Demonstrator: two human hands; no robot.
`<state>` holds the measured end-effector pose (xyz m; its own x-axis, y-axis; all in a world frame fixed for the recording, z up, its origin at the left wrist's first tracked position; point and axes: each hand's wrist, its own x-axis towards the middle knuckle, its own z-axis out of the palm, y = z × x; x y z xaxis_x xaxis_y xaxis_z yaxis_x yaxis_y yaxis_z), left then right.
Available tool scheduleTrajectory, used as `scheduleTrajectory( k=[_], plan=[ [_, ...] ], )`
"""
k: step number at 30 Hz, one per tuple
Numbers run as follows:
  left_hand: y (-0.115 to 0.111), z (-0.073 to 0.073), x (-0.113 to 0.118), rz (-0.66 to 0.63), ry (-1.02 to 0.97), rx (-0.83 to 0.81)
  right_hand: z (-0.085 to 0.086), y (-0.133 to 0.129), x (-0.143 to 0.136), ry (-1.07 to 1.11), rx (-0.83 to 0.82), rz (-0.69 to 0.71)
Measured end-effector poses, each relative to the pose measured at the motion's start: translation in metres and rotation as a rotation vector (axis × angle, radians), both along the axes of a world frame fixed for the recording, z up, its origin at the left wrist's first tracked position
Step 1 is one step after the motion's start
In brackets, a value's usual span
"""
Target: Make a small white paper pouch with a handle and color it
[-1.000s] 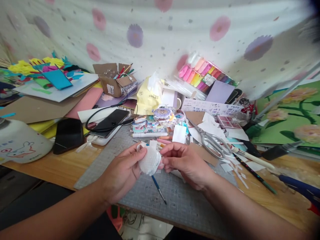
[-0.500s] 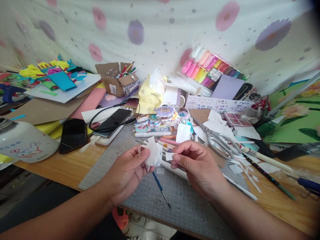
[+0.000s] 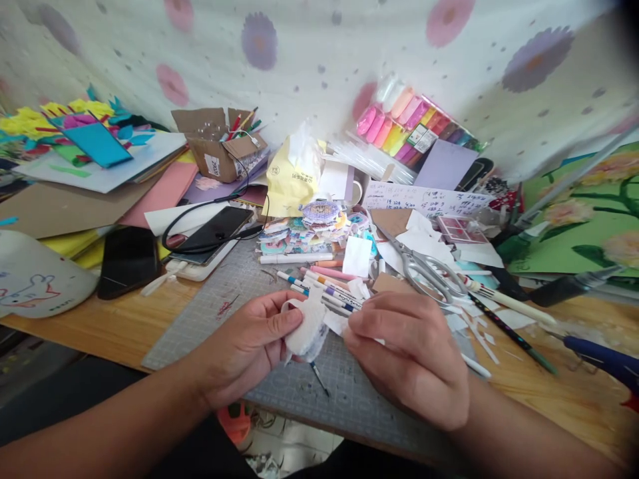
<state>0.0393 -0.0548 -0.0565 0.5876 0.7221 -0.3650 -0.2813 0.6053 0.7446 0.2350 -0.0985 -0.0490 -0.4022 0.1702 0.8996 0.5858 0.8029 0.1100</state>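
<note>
My left hand (image 3: 254,342) pinches a small white padded cutout (image 3: 306,329) between thumb and fingers. Its textured white side faces me, and a patterned layer shows at its lower right edge. The fingers of my right hand (image 3: 412,356) are closed on a small white paper piece (image 3: 336,322), which meets or overlaps the cutout's right edge; whether it is stuck there I cannot tell. Both hands are held above a grey cutting mat (image 3: 194,336). Just behind them lie several markers (image 3: 332,293), and a thin paintbrush (image 3: 321,380) lies below the cutout.
Behind the markers sits a stack of colourful paper cutouts (image 3: 304,229). Large scissors (image 3: 424,269) and white scraps lie to the right, with a glue gun (image 3: 599,359) at the far right. Phones (image 3: 128,263) and a white container (image 3: 42,276) stand on the left.
My right hand has moved the white paper piece left, up to the cutout, and has turned so its back shows more. The cutout is tilted and slightly lower. The whole view has shifted a little.
</note>
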Motion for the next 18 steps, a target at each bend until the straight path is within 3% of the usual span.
scheduleTrajectory(
  k=[9,18],
  plan=[
    [0.0008,0.0046,-0.0003,0.016,-0.021,-0.012,-0.0069,0.0035,-0.004,-0.024,0.01,0.035],
    [0.0028,0.0055,-0.0034,0.08,-0.012,0.007,-0.003,0.0032,-0.0001,-0.154,-0.108,0.018]
  ],
)
